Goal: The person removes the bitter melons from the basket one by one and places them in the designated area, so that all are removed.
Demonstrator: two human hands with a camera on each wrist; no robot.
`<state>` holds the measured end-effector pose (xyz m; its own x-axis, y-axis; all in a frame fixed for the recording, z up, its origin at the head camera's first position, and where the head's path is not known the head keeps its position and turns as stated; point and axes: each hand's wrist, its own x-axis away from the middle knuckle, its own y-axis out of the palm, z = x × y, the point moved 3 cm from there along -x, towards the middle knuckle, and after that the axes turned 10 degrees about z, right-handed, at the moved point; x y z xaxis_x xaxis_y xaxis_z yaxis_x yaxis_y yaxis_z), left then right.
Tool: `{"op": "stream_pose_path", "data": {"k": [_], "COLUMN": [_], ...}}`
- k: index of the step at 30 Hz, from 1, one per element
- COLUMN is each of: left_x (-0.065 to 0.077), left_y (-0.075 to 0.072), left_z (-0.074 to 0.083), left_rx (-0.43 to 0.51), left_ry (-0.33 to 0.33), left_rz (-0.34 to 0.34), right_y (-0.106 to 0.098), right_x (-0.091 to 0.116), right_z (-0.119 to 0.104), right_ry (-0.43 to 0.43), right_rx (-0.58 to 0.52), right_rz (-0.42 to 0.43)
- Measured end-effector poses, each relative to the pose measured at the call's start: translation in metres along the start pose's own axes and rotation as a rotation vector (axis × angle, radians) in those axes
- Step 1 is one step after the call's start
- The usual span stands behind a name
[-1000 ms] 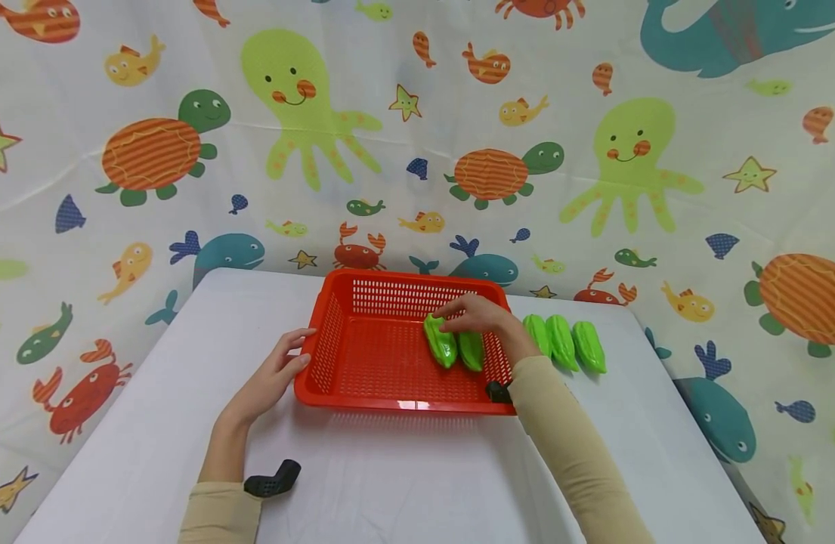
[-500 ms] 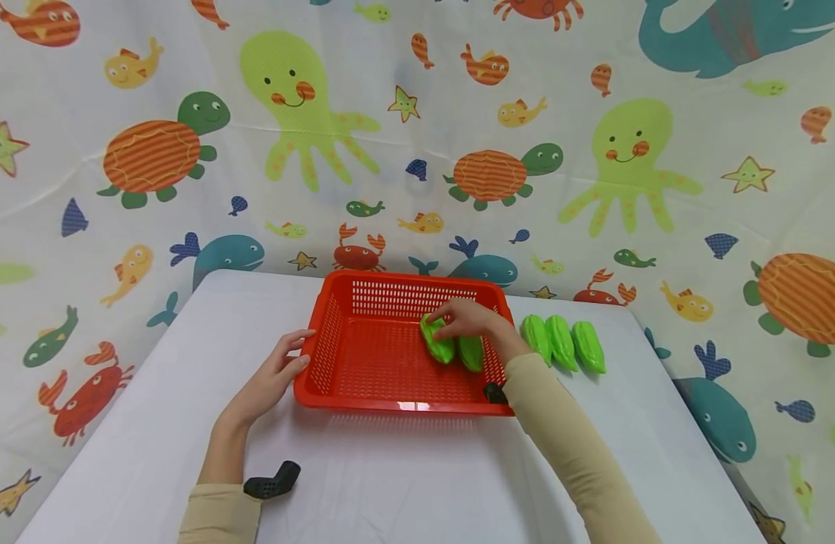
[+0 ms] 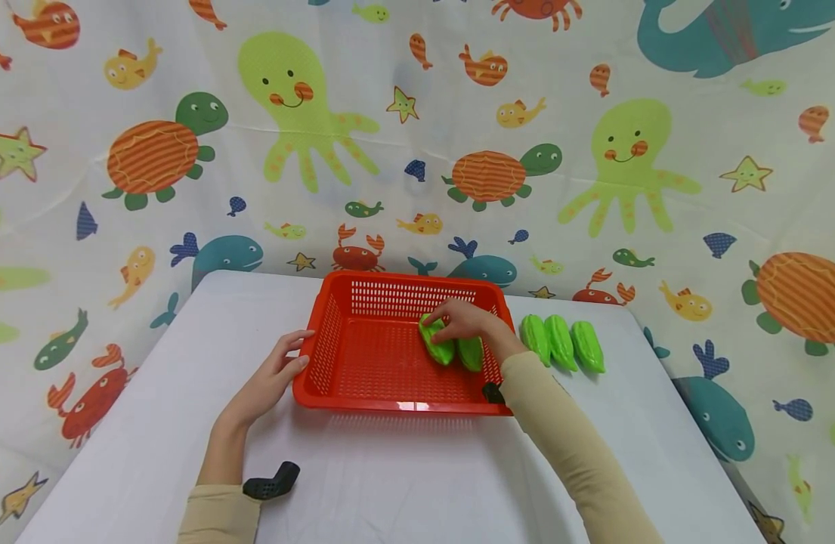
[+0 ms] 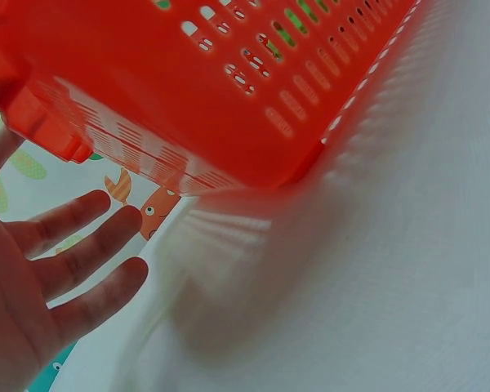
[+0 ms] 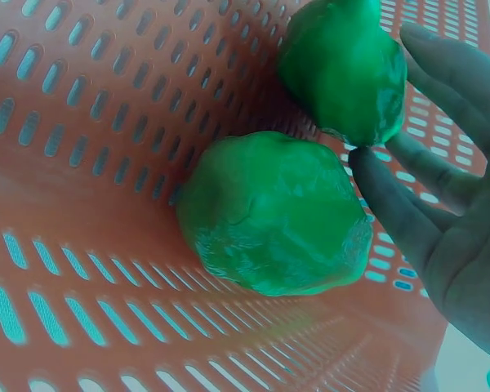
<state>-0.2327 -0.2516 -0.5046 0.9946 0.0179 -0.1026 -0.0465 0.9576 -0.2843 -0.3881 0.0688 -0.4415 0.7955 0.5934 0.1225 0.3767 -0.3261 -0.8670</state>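
Observation:
A red slotted plastic basket (image 3: 390, 409) stands on the white table. My left hand (image 3: 277, 374) touches its left rim; in the left wrist view several fingers (image 4: 98, 298) stretch out straight beside the basket wall. Inside the basket, at its right half, two glossy green ridged vegetables lie side by side. My right hand (image 3: 466, 320) reaches over the right rim and holds the left green vegetable (image 3: 439, 349) between thumb and fingers near its far end. Close beside it lies the other green vegetable (image 5: 273, 216), partly under the hand in the head view.
On the table right of the basket, three more green vegetables (image 3: 560, 341) lie in a row. Black wrist devices (image 3: 273, 481) sit at both sleeves. Behind the table hangs a curtain (image 3: 417, 91) printed with sea animals.
My right hand has shifted slightly left, and the left green vegetable has moved a little left and away with it. My left hand has stayed at the basket's rim.

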Motion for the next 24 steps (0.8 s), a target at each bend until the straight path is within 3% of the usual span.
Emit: {"op": "stream_pose_path", "data": {"k": [12, 24], "left_x": [0.0002, -0.0006], "left_y": [-0.0006, -0.0003], "left_z": [-0.0001, -0.0008], "left_rx": [-0.007, -0.009], "left_ry": [0.008, 0.013], "left_rz": [0.005, 0.007], "right_y": [0.0037, 0.0046], "right_x": [0.0016, 0.0002], "right_z": [-0.0023, -0.0047], "right_ry": [0.073, 0.071], "right_rx": [0.002, 0.016], "right_rz": [0.010, -0.007]}}
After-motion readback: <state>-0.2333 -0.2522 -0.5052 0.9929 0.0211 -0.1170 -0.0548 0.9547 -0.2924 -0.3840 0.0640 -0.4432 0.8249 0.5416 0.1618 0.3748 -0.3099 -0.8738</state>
